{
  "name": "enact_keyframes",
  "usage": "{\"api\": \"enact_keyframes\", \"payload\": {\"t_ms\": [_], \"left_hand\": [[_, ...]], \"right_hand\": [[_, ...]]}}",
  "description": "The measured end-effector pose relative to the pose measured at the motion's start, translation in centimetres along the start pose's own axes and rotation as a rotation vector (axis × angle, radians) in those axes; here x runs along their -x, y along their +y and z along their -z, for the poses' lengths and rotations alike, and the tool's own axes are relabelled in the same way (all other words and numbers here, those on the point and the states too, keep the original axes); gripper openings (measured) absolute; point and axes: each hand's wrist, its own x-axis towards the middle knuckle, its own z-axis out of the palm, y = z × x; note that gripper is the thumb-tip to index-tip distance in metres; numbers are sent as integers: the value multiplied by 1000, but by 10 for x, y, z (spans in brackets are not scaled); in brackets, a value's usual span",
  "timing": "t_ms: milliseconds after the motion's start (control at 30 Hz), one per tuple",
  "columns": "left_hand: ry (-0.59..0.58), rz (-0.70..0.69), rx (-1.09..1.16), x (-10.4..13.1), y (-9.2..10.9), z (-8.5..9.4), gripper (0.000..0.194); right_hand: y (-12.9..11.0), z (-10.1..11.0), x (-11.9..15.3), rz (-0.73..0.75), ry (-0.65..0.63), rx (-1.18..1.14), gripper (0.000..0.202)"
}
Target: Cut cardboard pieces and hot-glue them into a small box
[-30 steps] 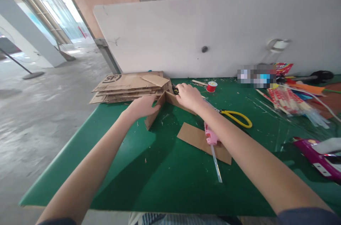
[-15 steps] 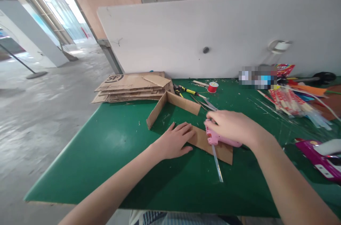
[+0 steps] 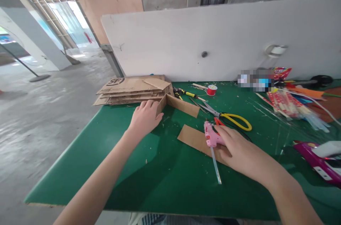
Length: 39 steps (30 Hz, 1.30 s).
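Note:
An L-shaped cardboard piece (image 3: 183, 106) stands on edge on the green table (image 3: 128, 182). My left hand (image 3: 145, 118) is closed on its left end, the thumb on the inner side. A flat cardboard strip (image 3: 192, 137) lies nearer to me. Over that strip is a pink glue gun (image 3: 211, 135) with a clear glue stick out of its back. My right hand (image 3: 231, 144) has its fingers round the glue gun's handle and covers the strip's right end.
Stacked cardboard (image 3: 130, 88) lies at the back left. Scissors with yellow and red handles (image 3: 236, 118), a red thread spool (image 3: 211, 90) and yellow-handled pliers (image 3: 188, 93) lie behind. A purple tool (image 3: 317, 163) and wrapped sticks (image 3: 290, 102) are on the right.
My left hand has left the flat strip and moved up and left to the L-shaped cardboard. My right hand has shifted down and right to the glue gun's handle, uncovering the scissors.

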Motion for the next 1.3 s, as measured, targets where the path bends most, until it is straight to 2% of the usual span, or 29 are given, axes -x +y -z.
{"api": "enact_keyframes", "payload": {"t_ms": [100,200,267,367,467,667,833,933,1000,1067,1133,1200,1300], "left_hand": [[-118,76,-3,3,-12,-1,37],[-212,136,30,8,-16,-4,33],[-256,153,45,10,-17,-5,29],[-290,162,49,10,-18,-6,23],[-281,165,54,9,-19,-5,21],[-274,164,58,8,-26,-5,23],[-274,174,75,9,-31,-7,30],[-138,150,67,13,-26,-7,41],[9,69,45,18,-15,-9,43],[65,-116,67,24,0,-14,40],[-2,-379,134,31,18,-22,35],[-77,-575,186,35,36,-34,33],[-97,-648,207,31,54,-49,35]], "right_hand": [[-7,-2,1,-13,19,4,52],[-6,-12,1,-27,82,64,58],[-3,-20,2,-16,103,74,65],[2,-29,3,-17,67,53,70],[8,-38,3,-26,59,49,71],[21,-56,-3,6,124,60,79],[23,-60,-7,-23,167,104,68],[20,-52,-9,-54,120,109,59],[17,-44,-11,-80,28,87,56],[14,-34,-14,-124,-85,61,56],[10,-27,-17,-172,-164,52,58],[8,-22,-20,-188,-177,87,56],[10,-21,-21,-135,-121,190,47]]}}
